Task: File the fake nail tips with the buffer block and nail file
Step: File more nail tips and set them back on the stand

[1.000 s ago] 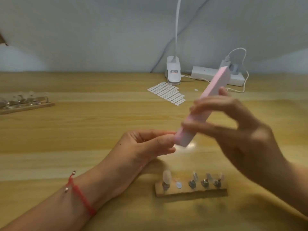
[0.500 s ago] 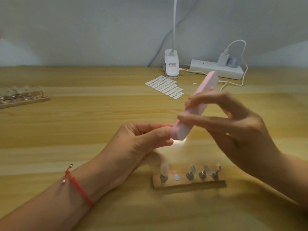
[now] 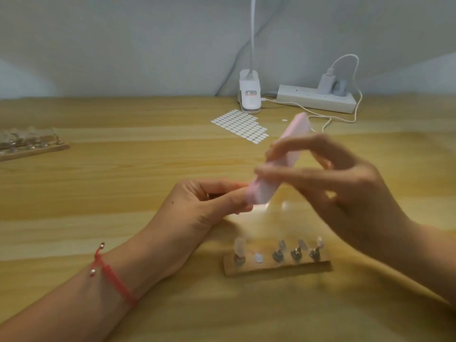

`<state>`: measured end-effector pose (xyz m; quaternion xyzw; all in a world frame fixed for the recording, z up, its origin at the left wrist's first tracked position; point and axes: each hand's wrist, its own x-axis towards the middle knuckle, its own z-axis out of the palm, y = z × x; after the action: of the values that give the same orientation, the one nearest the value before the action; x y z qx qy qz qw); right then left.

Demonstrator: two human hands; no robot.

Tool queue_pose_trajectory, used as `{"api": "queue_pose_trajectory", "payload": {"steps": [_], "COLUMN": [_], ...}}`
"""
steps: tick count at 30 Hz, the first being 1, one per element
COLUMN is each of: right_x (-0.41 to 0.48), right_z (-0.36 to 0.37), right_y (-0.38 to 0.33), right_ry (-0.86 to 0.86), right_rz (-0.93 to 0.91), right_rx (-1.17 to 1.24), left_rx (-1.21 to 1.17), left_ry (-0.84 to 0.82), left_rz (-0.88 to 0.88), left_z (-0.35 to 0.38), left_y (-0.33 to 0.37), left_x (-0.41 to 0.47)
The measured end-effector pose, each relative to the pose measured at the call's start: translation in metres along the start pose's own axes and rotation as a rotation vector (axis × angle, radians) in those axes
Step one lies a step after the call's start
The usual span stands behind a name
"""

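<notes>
Buffing step, I reckon. Right hand grip holds the pink buffer block just behind the wooden stand, low end vs left hand narrow pinch; nail tip hidden, can't tell. Next: short light strokes.

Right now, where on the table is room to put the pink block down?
Bare wood: the wide stretch between the tray at the left edge and the sticker sheet, and the near strip in front of the wooden stand. Crowded: the back by the lamp clip, power strip and cable.
</notes>
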<state>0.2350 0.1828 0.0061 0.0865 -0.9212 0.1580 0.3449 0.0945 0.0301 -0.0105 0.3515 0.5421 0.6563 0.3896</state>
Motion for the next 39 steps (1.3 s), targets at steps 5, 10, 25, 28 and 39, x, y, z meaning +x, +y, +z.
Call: {"api": "queue_pose_trajectory", "payload": {"steps": [5,10,25,28,39], "right_x": [-0.006,0.003,-0.004,-0.005,-0.009], "right_z": [0.009,-0.017,-0.011,-0.011,0.001], "right_y": [-0.009,0.037,0.019,0.019,0.008], "right_ry": [-0.035,0.052,0.051,0.050,-0.067], "right_rz": [-0.123,0.149,-0.011,-0.003,-0.128], "right_rx": [-0.004,-0.099,-0.079,-0.086,-0.105], "left_rx": [-0.022,-0.001,0.070,0.113,0.195], "left_ry": [0.016,0.035,0.120,0.085,0.109], "left_rz": [-0.016,0.036,0.076,0.120,0.247], "left_z": [0.000,0.001,0.003,0.003,0.005], "left_y": [-0.003,-0.002,-0.005,-0.005,-0.008], "left_x": [0.000,0.000,0.001,0.000,0.003]}}
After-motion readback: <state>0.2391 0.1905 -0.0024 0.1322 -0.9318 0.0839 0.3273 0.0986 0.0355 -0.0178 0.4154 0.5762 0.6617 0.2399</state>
